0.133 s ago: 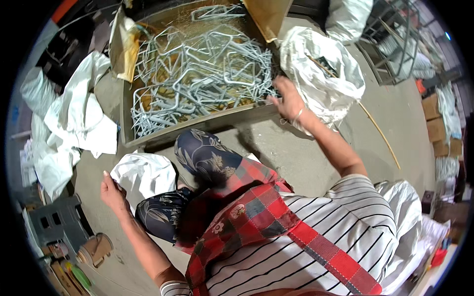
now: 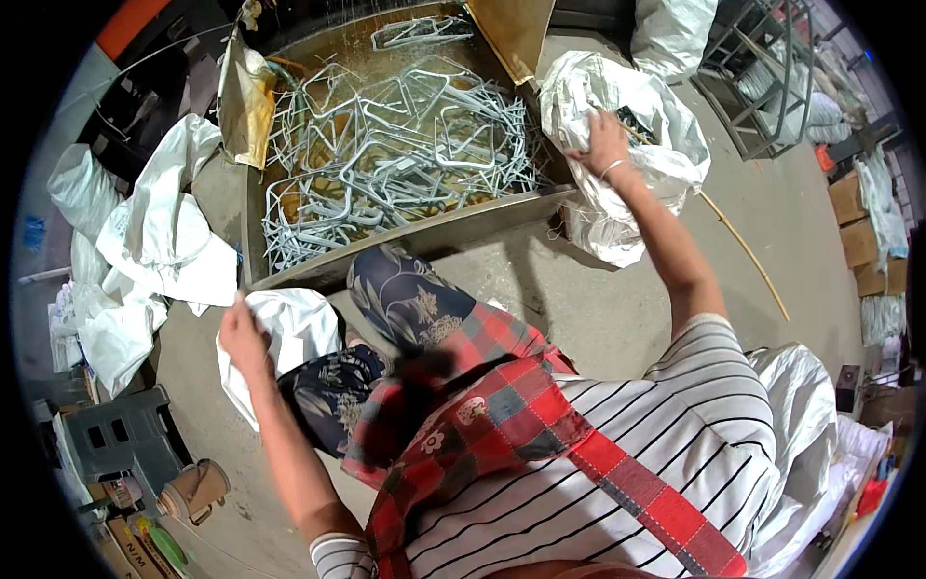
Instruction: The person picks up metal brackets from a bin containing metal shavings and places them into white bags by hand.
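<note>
My right hand (image 2: 606,143), fingers loosely parted, is at the open white sack (image 2: 606,230) on the right; my left hand (image 2: 245,338) curls by the near sack (image 2: 301,323), grip unclear. Bent metal rods (image 2: 386,183) fill the far tray (image 2: 415,237); their ends could snag dragged sacking.

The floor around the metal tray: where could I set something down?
Bare floor shows between the tray and the checked apron, and between the long stick and the cardboard boxes. It's crowded inside the tray, with bent rods, and to its left, with white sacks.
</note>
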Demonstrator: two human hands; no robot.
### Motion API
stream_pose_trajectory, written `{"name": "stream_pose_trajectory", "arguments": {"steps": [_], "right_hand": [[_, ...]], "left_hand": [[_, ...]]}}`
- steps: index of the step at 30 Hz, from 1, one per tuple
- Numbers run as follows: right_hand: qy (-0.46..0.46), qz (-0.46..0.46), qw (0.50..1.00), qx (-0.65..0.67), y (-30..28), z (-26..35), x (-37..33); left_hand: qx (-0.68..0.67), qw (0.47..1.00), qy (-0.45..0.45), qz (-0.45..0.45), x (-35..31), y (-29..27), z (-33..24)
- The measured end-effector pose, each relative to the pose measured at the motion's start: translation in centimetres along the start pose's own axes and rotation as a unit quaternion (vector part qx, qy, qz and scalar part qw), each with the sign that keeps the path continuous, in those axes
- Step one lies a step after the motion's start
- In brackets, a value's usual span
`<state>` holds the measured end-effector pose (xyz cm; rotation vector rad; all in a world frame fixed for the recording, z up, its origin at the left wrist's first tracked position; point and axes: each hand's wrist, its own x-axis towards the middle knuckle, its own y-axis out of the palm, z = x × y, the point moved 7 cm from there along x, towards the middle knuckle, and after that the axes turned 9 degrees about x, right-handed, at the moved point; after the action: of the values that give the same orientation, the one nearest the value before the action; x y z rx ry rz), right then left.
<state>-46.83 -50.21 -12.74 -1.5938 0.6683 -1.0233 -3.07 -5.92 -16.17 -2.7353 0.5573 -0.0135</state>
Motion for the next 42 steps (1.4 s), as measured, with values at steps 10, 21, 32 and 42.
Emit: {"name": "stream_pose_trajectory", "arguments": {"steps": [10, 21, 32, 42], "right_hand": [[0.051, 0.286, 0.957, 0.011, 9.8, -6.2, -8.9], [0.103, 0.352, 0.930, 0.017, 7.8, -4.4, -7.4], [-0.015, 0.175, 0.924, 0.339, 11.9, 11.8, 7.6], [0.009, 0.415, 0.907, 0.076, 29.5, 17.8, 16.0]], "left_hand": [[0.085, 0.982, 0.088, 0.142, 0.8, 11.5, 0.6], [0.009, 0.988, 0.099, 0.122, 4.8, 15.1, -7.2], [-0.243, 0.945, -0.103, 0.192, 9.7, 22.8, -3.8], [-0.223, 0.952, -0.084, 0.192, 12.0, 20.9, -4.8]]}}
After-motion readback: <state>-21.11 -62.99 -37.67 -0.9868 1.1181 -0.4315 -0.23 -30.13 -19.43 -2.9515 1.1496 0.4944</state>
